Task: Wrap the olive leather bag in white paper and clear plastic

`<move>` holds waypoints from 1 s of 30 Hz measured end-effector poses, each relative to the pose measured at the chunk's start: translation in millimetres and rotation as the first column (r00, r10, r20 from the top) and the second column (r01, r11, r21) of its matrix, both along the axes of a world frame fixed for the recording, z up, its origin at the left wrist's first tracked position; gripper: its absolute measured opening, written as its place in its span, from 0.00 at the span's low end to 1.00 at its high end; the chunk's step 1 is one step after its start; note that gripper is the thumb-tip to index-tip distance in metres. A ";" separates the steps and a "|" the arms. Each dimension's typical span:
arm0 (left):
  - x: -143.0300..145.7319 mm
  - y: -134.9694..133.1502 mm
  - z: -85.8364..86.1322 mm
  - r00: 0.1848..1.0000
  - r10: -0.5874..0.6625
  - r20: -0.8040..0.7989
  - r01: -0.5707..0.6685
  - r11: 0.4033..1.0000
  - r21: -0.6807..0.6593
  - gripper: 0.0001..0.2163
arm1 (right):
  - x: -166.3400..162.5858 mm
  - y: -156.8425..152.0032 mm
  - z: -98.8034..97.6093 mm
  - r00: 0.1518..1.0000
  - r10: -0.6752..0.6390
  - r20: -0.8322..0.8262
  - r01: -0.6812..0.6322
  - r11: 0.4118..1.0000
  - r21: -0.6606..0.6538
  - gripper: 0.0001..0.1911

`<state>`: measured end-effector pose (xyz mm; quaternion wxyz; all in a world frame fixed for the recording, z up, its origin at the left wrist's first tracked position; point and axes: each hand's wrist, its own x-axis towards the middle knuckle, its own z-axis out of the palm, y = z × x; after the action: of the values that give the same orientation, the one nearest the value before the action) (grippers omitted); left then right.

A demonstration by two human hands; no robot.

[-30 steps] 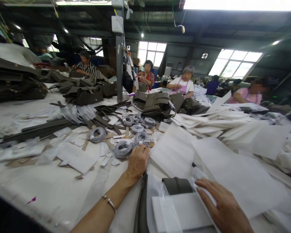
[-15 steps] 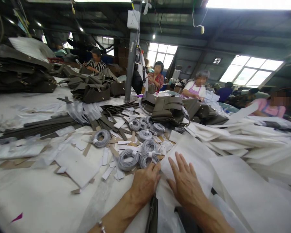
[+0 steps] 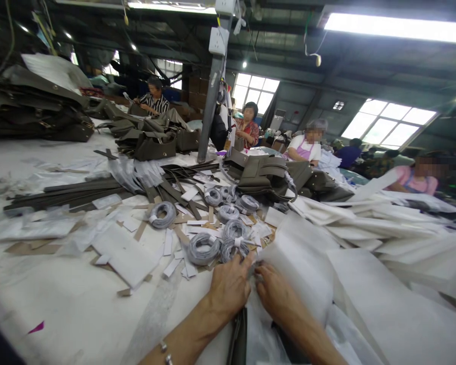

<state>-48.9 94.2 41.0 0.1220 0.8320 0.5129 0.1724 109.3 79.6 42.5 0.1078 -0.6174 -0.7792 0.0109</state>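
Note:
My left hand (image 3: 229, 286) and my right hand (image 3: 274, 290) meet at the edge of a white foam sheet (image 3: 300, 263), fingers curled and pinched together where a grey coiled cord (image 3: 233, 249) touches the sheet. What the fingertips grip is hidden. Under my wrists lies an olive-grey bag (image 3: 240, 337) partly covered by clear plastic wrap (image 3: 260, 337). More grey cord coils (image 3: 202, 248) lie just beyond my left hand. A bracelet shows on my left wrist.
The white table (image 3: 68, 299) is strewn with paper strips, cardboard scraps and dark straps (image 3: 79, 190). Olive bags (image 3: 268, 175) pile up mid-table and at far left (image 3: 34, 119). White foam sheets (image 3: 395, 223) stack at right. A grey post (image 3: 211, 96) stands behind. Several seated people work at the far side.
My right hand moved from lying flat on the foam sheet to pinching its near edge beside my left hand. The view tilted slightly upward.

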 end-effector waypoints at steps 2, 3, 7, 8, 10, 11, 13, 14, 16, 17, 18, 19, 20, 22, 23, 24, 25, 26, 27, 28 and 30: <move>-0.9 0.0 -2.0 1.000 0.008 0.019 -0.007 1.000 -0.004 0.34 | 16.1 3.3 -16.3 0.996 -0.051 0.072 0.034 0.975 0.218 0.25; -1.6 0.1 -2.8 0.999 0.014 0.045 -0.014 1.000 -0.005 0.34 | 23.2 4.7 -20.5 0.995 -0.070 0.077 0.045 0.954 0.295 0.26; -4.1 0.1 -2.5 0.955 0.026 0.296 -0.027 1.000 0.001 0.33 | 34.9 6.2 -11.1 0.989 0.018 -0.148 0.037 0.931 0.363 0.13; -4.4 -0.2 -1.7 0.929 0.029 0.369 -0.029 1.000 -0.007 0.33 | 34.3 5.4 -5.0 0.971 0.034 -0.237 0.061 0.922 0.382 0.10; -4.1 -1.3 0.0 0.878 0.047 0.476 -0.030 0.999 -0.044 0.32 | 31.4 3.1 6.2 0.921 0.041 -0.386 0.144 0.887 0.438 0.10; -3.6 -2.0 0.6 0.858 0.060 0.509 -0.029 0.997 -0.068 0.32 | 30.0 1.7 10.1 0.898 0.044 -0.437 0.177 0.874 0.452 0.11; -2.0 -2.8 0.8 0.826 0.074 0.559 -0.014 0.994 -0.110 0.33 | 28.2 -1.4 13.5 0.873 0.048 -0.485 0.182 0.891 0.417 0.14; -1.2 -2.7 0.3 0.802 0.078 0.593 0.006 0.990 -0.138 0.33 | 27.7 -3.1 13.3 0.871 0.040 -0.490 0.164 0.916 0.366 0.17; 0.5 -1.3 -1.2 0.730 0.108 0.675 0.053 0.975 -0.214 0.33 | 27.1 -6.8 11.4 0.869 0.001 -0.495 0.132 0.963 0.234 0.23; 1.0 0.0 -1.9 0.690 0.128 0.713 0.080 0.965 -0.250 0.33 | 26.8 -8.7 10.6 0.867 -0.013 -0.499 0.121 0.975 0.184 0.25; 1.3 1.7 -2.3 0.646 0.145 0.750 0.113 0.953 -0.281 0.33 | 26.3 -10.3 10.5 0.863 -0.015 -0.505 0.110 0.981 0.160 0.26; 1.2 3.5 -2.3 0.604 0.157 0.782 0.148 0.941 -0.303 0.32 | 25.6 -11.7 11.2 0.858 0.003 -0.514 0.093 0.983 0.160 0.26; 0.6 5.4 -1.8 0.573 0.161 0.804 0.178 0.933 -0.313 0.31 | 24.8 -12.7 12.7 0.851 0.042 -0.523 0.064 0.981 0.184 0.25; -2.3 9.1 1.2 0.483 0.171 0.859 0.257 0.910 -0.326 0.29 | 22.9 -13.6 16.8 0.828 0.155 -0.539 -0.007 0.964 0.267 0.23; -4.8 10.7 3.7 0.409 0.194 0.892 0.297 0.895 -0.332 0.28 | 21.8 -13.5 18.8 0.811 0.206 -0.548 -0.038 0.953 0.302 0.22; -7.8 12.2 6.7 0.322 0.230 0.918 0.320 0.886 -0.335 0.27 | 20.8 -13.3 20.5 0.793 0.247 -0.557 -0.062 0.942 0.328 0.21; -11.2 13.6 10.0 0.216 0.273 0.938 0.327 0.885 -0.333 0.26 | 19.8 -12.9 21.6 0.778 0.274 -0.565 -0.076 0.934 0.348 0.19; -15.0 15.0 13.3 0.091 0.313 0.945 0.326 0.888 -0.325 0.24 | 18.9 -12.3 22.0 0.768 0.291 -0.570 -0.086 0.929 0.359 0.18; -18.7 16.4 16.4 -0.025 0.339 0.941 0.317 0.895 -0.314 0.21 | 18.2 -11.8 21.7 0.761 0.301 -0.575 -0.092 0.927 0.364 0.17; -22.1 17.6 18.8 -0.110 0.347 0.931 0.305 0.904 -0.300 0.18 | 17.8 -11.1 20.9 0.755 0.308 -0.579 -0.099 0.926 0.364 0.16; -26.7 19.4 20.9 -0.199 0.345 0.917 0.319 0.908 -0.273 0.14 | 18.3 -9.7 18.4 0.742 0.305 -0.597 -0.098 0.930 0.353 0.14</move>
<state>-75.6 113.5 61.9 0.6462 0.3302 0.2572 0.6382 127.6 69.9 61.0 0.4581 -0.4633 -0.7498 0.1155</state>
